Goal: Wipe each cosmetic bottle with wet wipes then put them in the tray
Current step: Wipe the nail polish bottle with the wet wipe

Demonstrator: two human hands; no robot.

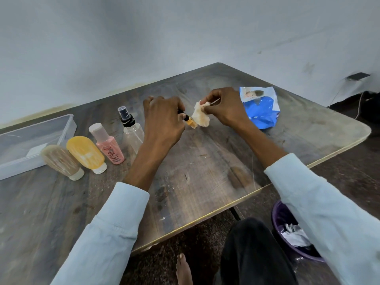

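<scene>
My left hand (163, 118) grips a small orange bottle (190, 121) by its black cap, above the middle of the table. My right hand (223, 108) pinches a crumpled white wet wipe (200, 117) that touches the bottle's right side. To the left lie a clear spray bottle (131, 128), a pink bottle (108, 144), a yellow bottle (86, 154) and a beige bottle (61, 161) in a row. The clear plastic tray (65, 125) sits at the far left, next to the beige bottle.
A blue wet wipe pack (260, 106) lies right of my right hand. The wooden table (195, 171) has its corner edge close to me. A purple bin (287, 229) with used wipes stands on the floor at the right, beside my knee.
</scene>
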